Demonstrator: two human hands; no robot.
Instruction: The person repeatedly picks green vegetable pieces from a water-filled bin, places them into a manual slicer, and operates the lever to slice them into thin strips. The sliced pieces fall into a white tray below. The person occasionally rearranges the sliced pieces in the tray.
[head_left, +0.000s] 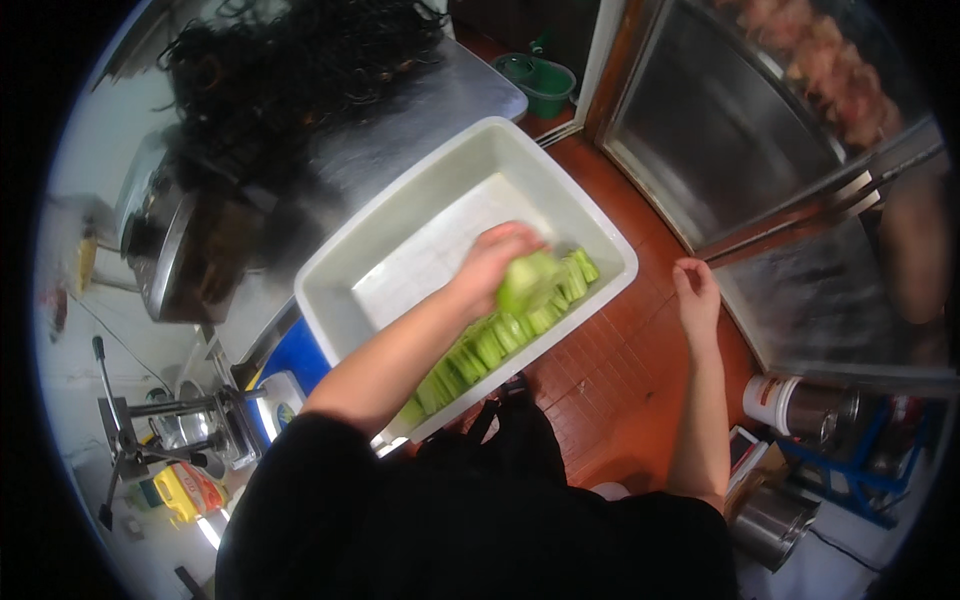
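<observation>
Before me a pale rectangular plastic tub (420, 187) sits tilted in view, partly over a steel table. A row of cut green vegetable pieces (487, 349) lines its near long wall, packed side by side. My left hand (495, 259) reaches over the tub, closed around a clump of light green vegetable pieces (529, 281), which is blurred. This clump hangs just above the right part of the row; whether it touches is unclear. Out to the right, away from the tub, my right hand (697, 289) holds nothing, its fingers loosely curled with a gap at the thumb.
Dark stringy strands (300, 82) are heaped on the steel table (450, 90). A green bucket (551, 82) stands beyond its corner. To the right are a glass-paned door (720, 112), a white bucket (769, 397) and a steel pot (772, 517). A lever-handled press (142, 427) is at left.
</observation>
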